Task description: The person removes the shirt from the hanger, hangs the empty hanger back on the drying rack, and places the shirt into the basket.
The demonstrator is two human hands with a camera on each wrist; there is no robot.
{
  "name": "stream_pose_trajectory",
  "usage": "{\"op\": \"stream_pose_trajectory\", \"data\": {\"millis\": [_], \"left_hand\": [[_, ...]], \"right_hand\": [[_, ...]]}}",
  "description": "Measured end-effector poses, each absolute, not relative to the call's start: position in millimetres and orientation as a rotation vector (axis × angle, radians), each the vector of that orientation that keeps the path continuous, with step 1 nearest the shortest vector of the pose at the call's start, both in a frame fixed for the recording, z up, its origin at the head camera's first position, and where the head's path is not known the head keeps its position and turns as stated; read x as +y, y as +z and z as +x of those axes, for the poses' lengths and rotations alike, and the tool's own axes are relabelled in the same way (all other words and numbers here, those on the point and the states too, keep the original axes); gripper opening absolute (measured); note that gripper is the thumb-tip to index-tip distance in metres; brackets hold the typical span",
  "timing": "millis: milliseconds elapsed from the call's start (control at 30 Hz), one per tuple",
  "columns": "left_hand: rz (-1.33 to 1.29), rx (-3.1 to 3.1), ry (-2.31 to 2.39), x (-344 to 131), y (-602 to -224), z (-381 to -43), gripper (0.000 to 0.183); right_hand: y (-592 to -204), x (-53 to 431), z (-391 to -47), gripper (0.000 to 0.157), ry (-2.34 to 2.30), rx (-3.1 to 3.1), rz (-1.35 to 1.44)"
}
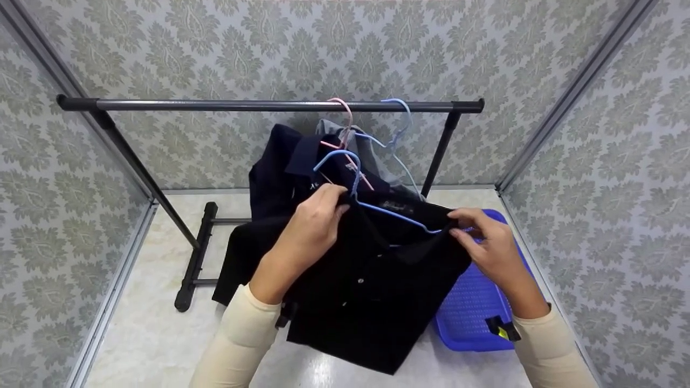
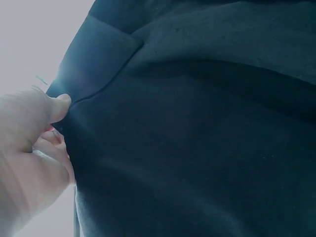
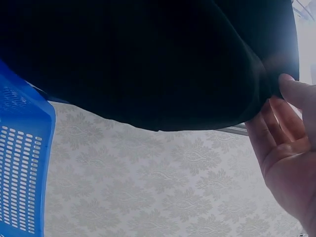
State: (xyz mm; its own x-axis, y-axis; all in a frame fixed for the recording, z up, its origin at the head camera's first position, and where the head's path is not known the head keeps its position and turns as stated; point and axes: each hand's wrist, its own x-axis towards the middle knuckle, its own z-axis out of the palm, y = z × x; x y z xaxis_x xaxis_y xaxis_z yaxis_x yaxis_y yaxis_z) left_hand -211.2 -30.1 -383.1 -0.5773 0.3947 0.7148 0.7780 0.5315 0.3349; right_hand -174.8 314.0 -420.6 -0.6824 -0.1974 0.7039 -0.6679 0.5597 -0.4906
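Observation:
A black polo shirt (image 1: 372, 302) hangs in front of me, with a blue wire hanger (image 1: 396, 214) inside its neck opening and the hook standing up above the collar. My left hand (image 1: 318, 215) pinches the shirt at the collar, close beside the hook. In the left wrist view its thumb (image 2: 60, 106) presses on the dark cloth. At the shirt's other shoulder, my right hand (image 1: 488, 242) pinches the fabric near the hanger's end. The right wrist view shows that thumb (image 3: 295, 91) against the cloth edge, the other fingers behind.
A dark rack rail (image 1: 215, 105) runs across behind the shirt. From it hang a navy shirt (image 1: 275, 167) on a pink hanger (image 1: 349, 116) and a grey garment (image 1: 372, 156) on a blue hanger (image 1: 404, 116). A blue plastic basket (image 1: 469, 312) stands on the floor at right.

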Motion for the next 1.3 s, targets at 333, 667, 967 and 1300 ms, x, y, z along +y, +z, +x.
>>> {"op": "stream_pose_trajectory", "data": {"millis": [333, 667, 967, 1300], "left_hand": [[-0.959, -2.173, -0.871, -35.6, -381.0, -212.7, 0.016], [-0.938, -2.214, -0.858, -36.9, -382.9, -212.4, 0.017], [-0.928, -2.188, -0.847, -38.1, -384.8, -211.1, 0.016], [-0.927, -2.171, -0.875, -34.4, -384.0, -208.6, 0.016]], "right_hand": [[-426.2, 316.3, -177.0, 0.031, 1.392, -2.132, 0.700], [-431.0, 320.1, -175.0, 0.035, 1.470, -2.188, 0.723], [-434.8, 316.4, -169.0, 0.052, 1.185, -2.171, 0.808], [-443.6, 320.8, -169.5, 0.028, 1.232, -2.039, 0.794]]}}
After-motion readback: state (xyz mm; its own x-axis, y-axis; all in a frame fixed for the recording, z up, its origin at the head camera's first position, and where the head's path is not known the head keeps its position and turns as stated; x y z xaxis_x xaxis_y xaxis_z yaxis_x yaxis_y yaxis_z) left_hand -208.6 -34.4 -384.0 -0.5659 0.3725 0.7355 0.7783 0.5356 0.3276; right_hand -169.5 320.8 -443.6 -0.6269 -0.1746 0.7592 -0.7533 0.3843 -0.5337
